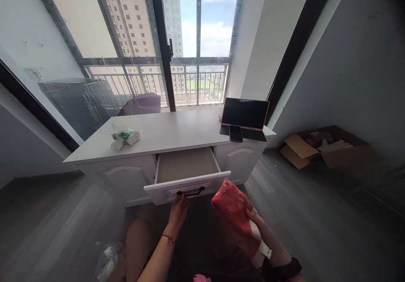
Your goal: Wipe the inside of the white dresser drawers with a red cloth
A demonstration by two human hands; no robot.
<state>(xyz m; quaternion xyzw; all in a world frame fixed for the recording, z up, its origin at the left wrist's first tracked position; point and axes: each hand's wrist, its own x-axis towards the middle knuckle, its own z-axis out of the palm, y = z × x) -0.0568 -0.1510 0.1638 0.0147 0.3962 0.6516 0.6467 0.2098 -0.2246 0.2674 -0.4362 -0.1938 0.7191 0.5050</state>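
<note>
A white drawer (186, 185) is pulled out from the middle of the cabinet, and its bare inside shows. My left hand (179, 209) has its fingers closed around the left end of the dark drawer handle (196, 192). To the right of the drawer front, my right hand (255, 219) grips a folded red towel (232, 206) with pale edges and a white pattern. The towel's upper corner comes close to the drawer's right end; I cannot tell whether they touch.
On the white cabinet top (177, 128) lie a tissue pack (125, 137) at left, a tablet (245, 113) and a phone (236, 133) at right. An open cardboard box (344, 155) sits on the floor at right. A clear plastic bag (109, 261) lies at lower left.
</note>
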